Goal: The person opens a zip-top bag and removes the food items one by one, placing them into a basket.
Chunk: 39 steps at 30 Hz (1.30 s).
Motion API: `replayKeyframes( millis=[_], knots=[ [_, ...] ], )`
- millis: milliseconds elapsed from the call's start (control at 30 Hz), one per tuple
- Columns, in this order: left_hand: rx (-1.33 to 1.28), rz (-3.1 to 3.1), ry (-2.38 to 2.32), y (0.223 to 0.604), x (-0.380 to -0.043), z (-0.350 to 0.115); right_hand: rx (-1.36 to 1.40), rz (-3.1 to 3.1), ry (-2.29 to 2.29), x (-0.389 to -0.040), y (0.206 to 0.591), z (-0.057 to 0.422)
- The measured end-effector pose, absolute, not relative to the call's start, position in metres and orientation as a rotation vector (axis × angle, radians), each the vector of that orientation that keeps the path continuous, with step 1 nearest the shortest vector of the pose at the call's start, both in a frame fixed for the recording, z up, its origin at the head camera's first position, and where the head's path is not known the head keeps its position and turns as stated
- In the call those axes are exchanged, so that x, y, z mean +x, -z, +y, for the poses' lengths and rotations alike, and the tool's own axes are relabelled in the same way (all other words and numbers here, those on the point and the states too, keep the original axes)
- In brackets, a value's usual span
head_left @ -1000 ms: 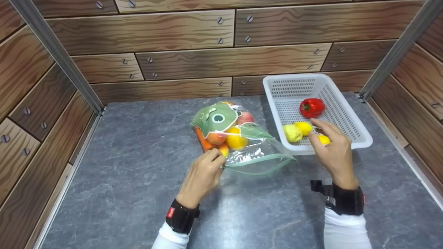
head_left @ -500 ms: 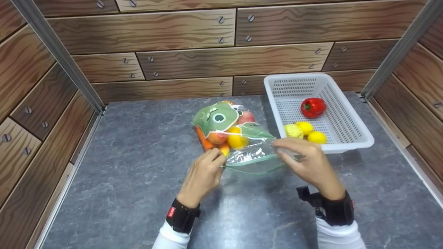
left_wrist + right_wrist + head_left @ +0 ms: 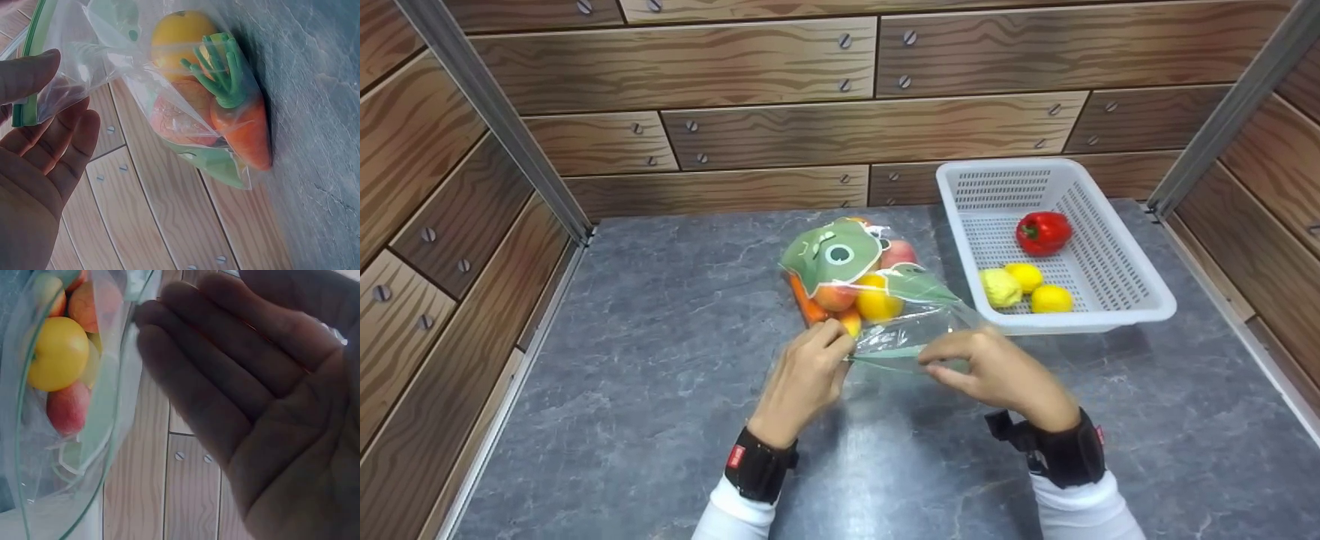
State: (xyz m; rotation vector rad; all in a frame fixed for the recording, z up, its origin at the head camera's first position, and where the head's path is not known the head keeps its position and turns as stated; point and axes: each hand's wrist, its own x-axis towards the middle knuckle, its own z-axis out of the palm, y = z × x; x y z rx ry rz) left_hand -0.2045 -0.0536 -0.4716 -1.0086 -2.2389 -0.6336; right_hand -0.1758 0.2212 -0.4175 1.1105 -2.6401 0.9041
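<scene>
Left hand (image 3: 804, 373) pinches one corner of the bag (image 3: 919, 285), right hand (image 3: 997, 375), fingers outstretched, at its mouth — light, even tension should prevent creasing!

Clear zip bag (image 3: 911, 285), green cartoon print (one round eye showing), lies on grey tabletop (image 3: 660, 375), left of white basket (image 3: 1080, 320). Green-edged mouth parted, facing near side. Bulging inside: carrot (image 3: 250, 135), yellow fruit (image 3: 58, 354), reddish fruit (image 3: 68, 408).

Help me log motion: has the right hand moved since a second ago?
Yes, the right hand moved left, away from the white basket, toward the bag.
</scene>
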Motion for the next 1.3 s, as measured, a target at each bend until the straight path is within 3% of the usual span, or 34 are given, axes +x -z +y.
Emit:
replayKeyframes(
  millis=[433, 800, 1300],
  knots=[
    [-1.010, -2.224, 0.649, 0.472, -0.205, -0.055, 1.027, -2.830, -0.684, -0.188, 0.446, 0.203],
    [-1.027, -2.216, 0.675, 0.471, -0.204, -0.056, 0.626, -2.807, -0.734, -0.215, 0.488, 0.182],
    [-1.037, -2.224, 0.656, 0.467, -0.205, -0.057, 0.468, -2.673, -0.879, -0.245, 0.493, 0.159]
  ],
)
